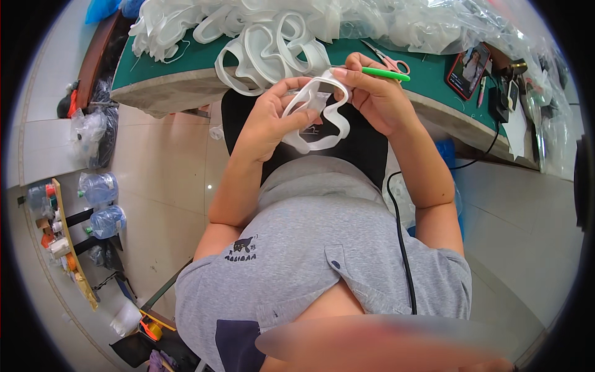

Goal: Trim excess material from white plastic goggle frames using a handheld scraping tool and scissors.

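band (316, 146) loops between both hands (269, 118) (379, 96), touching each.

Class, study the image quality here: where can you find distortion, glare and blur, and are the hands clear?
Head view: fisheye bending bows the green-topped table's front edge; head view: glare on the clear plastic sheeting and a bright spot on the tiled floor; head view: a blurred patch at the bottom, while left hand, right hand and white fabric loop look fairly sharp.

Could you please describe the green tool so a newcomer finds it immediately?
Find the green table, then the right hand near its front edge. The slim tool there has a bright green handle, unlike the pink-handled scissors nearby.
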`<state>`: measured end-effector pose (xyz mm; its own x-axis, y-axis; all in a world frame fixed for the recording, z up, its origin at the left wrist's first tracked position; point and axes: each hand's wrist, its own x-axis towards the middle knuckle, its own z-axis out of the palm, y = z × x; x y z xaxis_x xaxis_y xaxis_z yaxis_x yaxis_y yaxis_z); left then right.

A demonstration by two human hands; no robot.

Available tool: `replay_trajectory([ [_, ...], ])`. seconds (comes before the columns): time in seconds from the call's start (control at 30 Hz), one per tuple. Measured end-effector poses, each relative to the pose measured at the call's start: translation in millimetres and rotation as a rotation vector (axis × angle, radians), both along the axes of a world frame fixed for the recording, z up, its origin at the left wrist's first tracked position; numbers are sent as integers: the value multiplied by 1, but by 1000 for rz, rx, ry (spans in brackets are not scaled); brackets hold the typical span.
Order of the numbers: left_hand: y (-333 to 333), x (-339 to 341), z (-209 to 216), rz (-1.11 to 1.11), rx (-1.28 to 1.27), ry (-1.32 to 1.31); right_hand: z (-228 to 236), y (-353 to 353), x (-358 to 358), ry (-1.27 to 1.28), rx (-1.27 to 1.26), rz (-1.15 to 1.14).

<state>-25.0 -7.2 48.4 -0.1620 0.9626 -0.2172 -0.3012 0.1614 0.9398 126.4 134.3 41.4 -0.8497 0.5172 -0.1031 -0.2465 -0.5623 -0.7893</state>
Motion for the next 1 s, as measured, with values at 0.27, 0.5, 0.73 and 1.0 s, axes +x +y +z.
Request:
replay_trajectory([
  [0.27,-2,-2,-3,-56,76,-380,-1,-8,0,-35,52,105],
  [0.5,2,-17,-49,-416,-32,-484,-3,-8,9,-132,339,188],
  [0.73,4,0,-49,-287,-25,-510,9,19,35,-217,963,-151],
  [1.0,7,2,-40,-129,29,-608,-17,63,65,-1156,1637,-256],
])
